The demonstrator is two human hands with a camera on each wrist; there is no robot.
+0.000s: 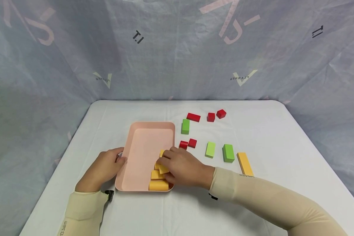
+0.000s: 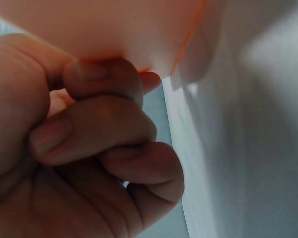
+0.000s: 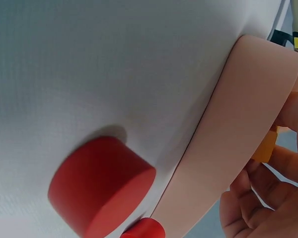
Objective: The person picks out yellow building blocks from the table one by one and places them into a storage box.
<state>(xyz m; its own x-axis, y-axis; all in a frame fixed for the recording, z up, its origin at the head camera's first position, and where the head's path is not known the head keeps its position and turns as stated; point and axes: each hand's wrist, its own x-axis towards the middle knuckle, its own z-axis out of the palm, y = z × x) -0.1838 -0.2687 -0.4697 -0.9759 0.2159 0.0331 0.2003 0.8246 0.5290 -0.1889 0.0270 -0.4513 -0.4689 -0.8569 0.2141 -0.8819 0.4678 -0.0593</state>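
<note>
A pink tray (image 1: pixel 146 147) sits left of the table's middle. My left hand (image 1: pixel 106 167) holds its left wall, with the thumb over the rim and curled fingers (image 2: pixel 97 124) against the outside, as the left wrist view shows. Over the tray's right side, my right hand (image 1: pixel 187 167) pinches a yellow block (image 1: pixel 163 169). In the right wrist view this yellow block (image 3: pixel 266 148) shows just past the tray wall (image 3: pixel 228 134). Below it, more yellow blocks (image 1: pixel 158 186) lie along the tray's right side. The hand partly covers some of them.
Right of the tray stand red blocks (image 1: pixel 193 117), green blocks (image 1: pixel 228 153) and a light green block (image 1: pixel 210 149). A long yellow block (image 1: pixel 245 163) lies beside the right forearm. A red cylinder (image 1: pixel 183 144) is close to the tray's right wall. Printed cloth (image 1: pixel 174 65) hangs behind the table.
</note>
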